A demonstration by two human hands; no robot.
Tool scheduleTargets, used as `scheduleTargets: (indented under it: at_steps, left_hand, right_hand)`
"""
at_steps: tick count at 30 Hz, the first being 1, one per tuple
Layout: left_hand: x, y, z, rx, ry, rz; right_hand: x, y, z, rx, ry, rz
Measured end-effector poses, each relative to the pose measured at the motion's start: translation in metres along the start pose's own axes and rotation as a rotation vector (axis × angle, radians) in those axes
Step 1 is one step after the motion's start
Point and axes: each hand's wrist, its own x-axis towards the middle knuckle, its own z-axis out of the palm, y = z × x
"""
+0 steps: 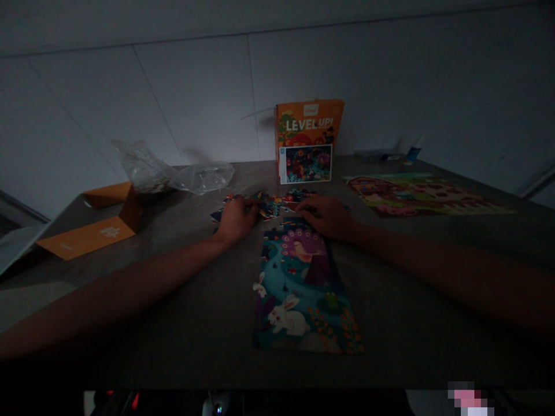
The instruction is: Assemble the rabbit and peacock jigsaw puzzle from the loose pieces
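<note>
A partly joined jigsaw puzzle (pixel 284 277) lies flat in front of me, showing a peacock, white rabbits and a frog. Beyond its far edge, loose puzzle pieces (pixel 271 207) are heaped on the table. My left hand (pixel 237 221) rests at the left of the heap with fingers curled together; what they hold, if anything, is hidden. From the right, my right hand (pixel 327 216) reaches over the puzzle's far corner, its fingertips pinched at a light-edged piece among the loose ones. Dim light blurs the fine detail of both hands.
An orange puzzle box (pixel 310 121) stands against the wall, with a picture card (pixel 306 164) leaning on it. An open orange box part (pixel 93 234) and crumpled clear plastic bags (pixel 206 176) lie left. Another puzzle (pixel 425 193) and a small blue object (pixel 413 154) are right.
</note>
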Motion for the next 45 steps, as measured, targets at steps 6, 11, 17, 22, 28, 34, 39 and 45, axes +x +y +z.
scheduleTargets:
  at_steps: [6,11,17,22,28,34,39,45]
  left_hand:
    - [0.002,-0.008,0.006,0.124,0.015,0.111]
    - [0.002,-0.018,0.013,0.137,0.095,0.197]
    - [-0.006,-0.003,0.009,0.104,0.100,0.273]
    - [-0.012,0.008,0.006,0.081,-0.029,0.543]
    - [-0.012,0.007,0.007,0.067,-0.083,0.617]
    - [-0.011,0.006,0.008,0.035,-0.084,0.611]
    - [-0.011,0.006,0.009,0.039,-0.089,0.613]
    - [-0.011,0.006,0.009,0.027,-0.085,0.614]
  right_hand:
    - [0.001,0.001,0.001,-0.020,0.000,0.008]
    - [0.001,0.001,0.001,-0.028,0.003,0.024]
    - [0.002,0.005,0.002,-0.078,0.030,0.072]
    - [0.000,0.012,0.003,-0.330,0.075,0.257]
    - [-0.002,0.026,0.014,-0.520,0.006,0.471]
    - [0.000,0.027,0.013,-0.505,-0.065,0.395]
    - [0.001,0.019,0.007,-0.463,-0.101,0.414]
    - [-0.007,0.011,0.003,-0.453,0.115,0.402]
